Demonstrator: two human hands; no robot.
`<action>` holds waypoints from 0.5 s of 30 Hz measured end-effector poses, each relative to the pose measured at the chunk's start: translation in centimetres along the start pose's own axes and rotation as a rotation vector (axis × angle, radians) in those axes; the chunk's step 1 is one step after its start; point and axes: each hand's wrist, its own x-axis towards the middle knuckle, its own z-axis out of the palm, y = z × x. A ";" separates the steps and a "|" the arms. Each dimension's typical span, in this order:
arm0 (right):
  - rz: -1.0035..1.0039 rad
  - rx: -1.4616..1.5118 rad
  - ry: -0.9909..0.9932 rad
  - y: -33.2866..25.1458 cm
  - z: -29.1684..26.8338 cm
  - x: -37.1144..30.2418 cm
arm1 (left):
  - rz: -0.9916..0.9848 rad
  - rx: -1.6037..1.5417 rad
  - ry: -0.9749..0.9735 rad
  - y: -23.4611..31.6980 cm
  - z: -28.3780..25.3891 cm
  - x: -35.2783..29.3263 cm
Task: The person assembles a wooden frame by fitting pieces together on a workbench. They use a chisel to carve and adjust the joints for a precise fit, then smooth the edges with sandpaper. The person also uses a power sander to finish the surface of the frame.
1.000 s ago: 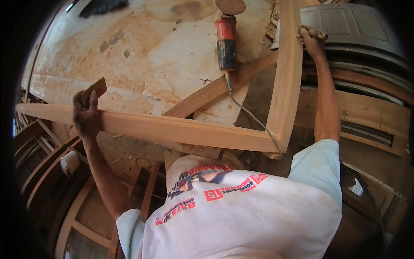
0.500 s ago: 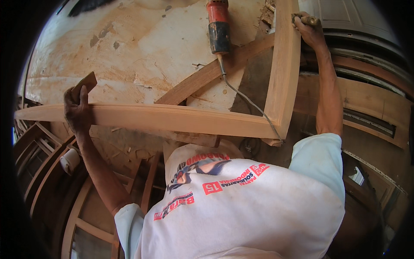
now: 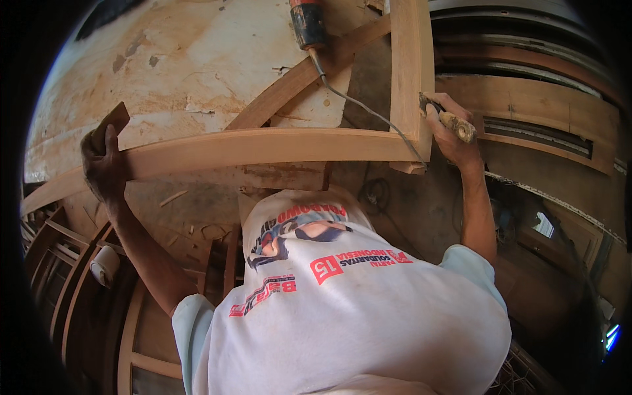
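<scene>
My left hand (image 3: 105, 161) is closed at the left part of a long wooden frame rail (image 3: 263, 146), with a flat brown piece of wood (image 3: 113, 125) gripped by the thumb and sticking up above the rail. My right hand (image 3: 453, 131) wraps round a wooden-handled tool (image 3: 459, 126) at the outer side of the frame's upright (image 3: 411, 66), close above the corner. The tool's handle points down and right; its dark working end is mostly hidden by my fingers, so its kind cannot be made out.
A red and black power tool (image 3: 308, 25) lies on the stained pale worktop (image 3: 197, 59), its grey cord (image 3: 355, 102) crossing the frame corner. A curved brown wooden piece (image 3: 296, 85) lies beneath the frame. Wooden panels (image 3: 526, 99) lean at right; a white cup-like container (image 3: 104, 265) is at lower left.
My right hand has slid down the upright with the wooden-handled tool, from its far part to near the corner. The whole view has shifted; my left hand keeps its hold on the rail.
</scene>
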 end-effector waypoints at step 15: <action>0.207 0.244 0.071 1.1 1.3 -4.9 | -0.001 -0.038 0.002 -0.6 0.3 0.3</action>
